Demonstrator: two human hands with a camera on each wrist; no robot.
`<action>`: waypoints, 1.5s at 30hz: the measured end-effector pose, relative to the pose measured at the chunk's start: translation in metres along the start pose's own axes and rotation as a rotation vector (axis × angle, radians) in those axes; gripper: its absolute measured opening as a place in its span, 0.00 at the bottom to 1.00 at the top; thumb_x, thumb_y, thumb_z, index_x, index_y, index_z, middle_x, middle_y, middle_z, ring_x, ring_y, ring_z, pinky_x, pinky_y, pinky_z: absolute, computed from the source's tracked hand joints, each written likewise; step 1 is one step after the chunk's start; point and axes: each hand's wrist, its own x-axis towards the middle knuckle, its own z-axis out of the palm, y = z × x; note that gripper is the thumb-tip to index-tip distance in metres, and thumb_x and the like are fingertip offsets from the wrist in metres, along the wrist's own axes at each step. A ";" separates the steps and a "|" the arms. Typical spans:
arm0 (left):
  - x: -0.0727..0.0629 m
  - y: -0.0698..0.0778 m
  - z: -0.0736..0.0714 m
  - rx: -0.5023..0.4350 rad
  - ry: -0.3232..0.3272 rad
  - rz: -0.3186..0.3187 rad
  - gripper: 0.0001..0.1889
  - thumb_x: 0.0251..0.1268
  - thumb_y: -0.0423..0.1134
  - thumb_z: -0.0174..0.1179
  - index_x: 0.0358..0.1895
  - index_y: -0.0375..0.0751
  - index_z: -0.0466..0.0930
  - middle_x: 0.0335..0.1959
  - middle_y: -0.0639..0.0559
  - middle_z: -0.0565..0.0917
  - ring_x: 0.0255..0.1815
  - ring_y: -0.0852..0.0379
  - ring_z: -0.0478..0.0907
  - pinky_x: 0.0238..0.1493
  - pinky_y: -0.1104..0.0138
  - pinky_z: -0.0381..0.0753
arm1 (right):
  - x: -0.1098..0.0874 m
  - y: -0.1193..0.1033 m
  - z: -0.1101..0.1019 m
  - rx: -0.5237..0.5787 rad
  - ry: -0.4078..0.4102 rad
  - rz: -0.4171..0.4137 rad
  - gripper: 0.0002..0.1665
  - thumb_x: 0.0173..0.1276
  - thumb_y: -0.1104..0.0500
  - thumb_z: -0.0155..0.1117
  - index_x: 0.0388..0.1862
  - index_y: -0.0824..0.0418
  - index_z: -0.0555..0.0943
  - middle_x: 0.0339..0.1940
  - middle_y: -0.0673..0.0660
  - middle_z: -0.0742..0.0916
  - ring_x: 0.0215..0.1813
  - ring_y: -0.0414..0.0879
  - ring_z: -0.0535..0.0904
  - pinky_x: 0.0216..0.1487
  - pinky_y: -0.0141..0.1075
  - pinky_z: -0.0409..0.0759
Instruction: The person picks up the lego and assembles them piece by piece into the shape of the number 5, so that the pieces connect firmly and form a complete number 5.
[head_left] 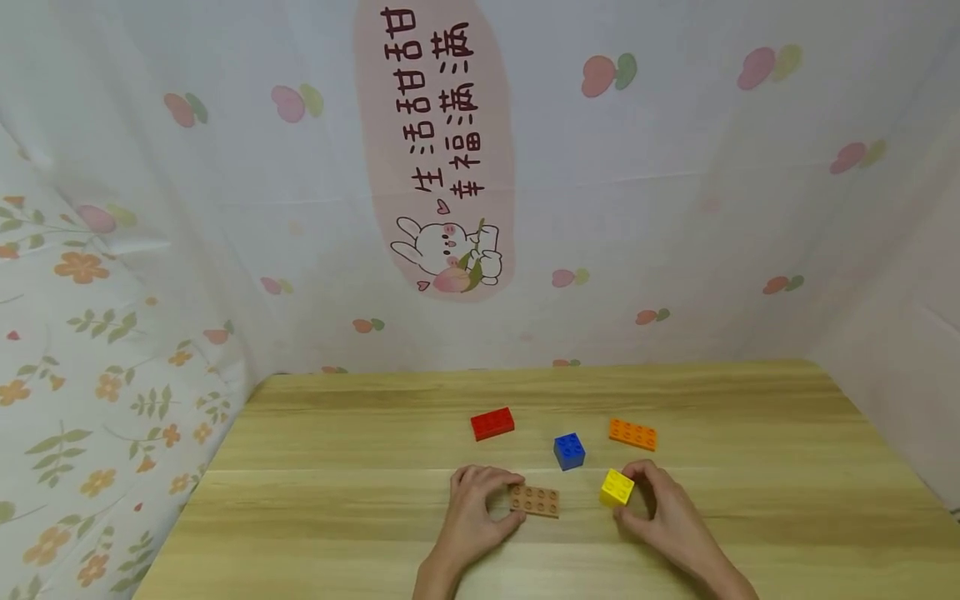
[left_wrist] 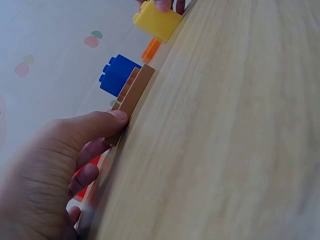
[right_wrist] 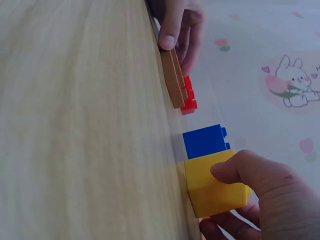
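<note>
My left hand (head_left: 477, 514) pinches the left end of a flat brown toy brick (head_left: 536, 501), thumb on the near side and fingers on the far side. In the left wrist view the brown brick (left_wrist: 134, 93) lies low along the table, studs facing up. A square yellow brick (head_left: 617, 487) is between the thumb and fingers of my right hand (head_left: 666, 515). The right wrist view shows the thumb pressed on one side of that yellow brick (right_wrist: 212, 185), with fingers behind it. Just beyond the two hands sits a square blue brick (head_left: 569, 451).
A red brick (head_left: 492, 424) lies at the back, left of the blue one. Toward the back right is a flat orange brick (head_left: 633, 434). The wooden table (head_left: 337, 450) ends at a patterned cloth (head_left: 675, 208) hanging behind it.
</note>
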 end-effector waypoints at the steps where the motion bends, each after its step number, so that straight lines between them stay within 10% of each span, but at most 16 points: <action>1: 0.000 0.000 0.000 -0.001 -0.003 -0.005 0.19 0.42 0.42 0.72 0.43 0.54 0.83 0.41 0.66 0.80 0.46 0.61 0.70 0.54 0.51 0.56 | 0.000 0.000 0.000 -0.001 0.004 -0.004 0.25 0.43 0.64 0.77 0.40 0.60 0.74 0.39 0.47 0.79 0.48 0.50 0.76 0.53 0.17 0.62; 15: 0.000 -0.003 -0.003 -0.021 -0.001 -0.031 0.17 0.42 0.41 0.72 0.41 0.55 0.83 0.41 0.66 0.80 0.46 0.60 0.70 0.55 0.51 0.57 | 0.008 -0.014 0.001 -0.014 -0.034 -0.011 0.25 0.46 0.65 0.75 0.43 0.57 0.76 0.40 0.44 0.81 0.44 0.43 0.75 0.50 0.50 0.73; 45: -0.002 0.001 0.000 -0.013 0.015 -0.026 0.15 0.44 0.44 0.71 0.40 0.55 0.84 0.40 0.65 0.80 0.44 0.60 0.70 0.55 0.50 0.58 | 0.018 -0.049 0.018 0.027 -0.152 -0.144 0.25 0.49 0.69 0.72 0.47 0.59 0.77 0.44 0.50 0.81 0.45 0.47 0.79 0.46 0.41 0.78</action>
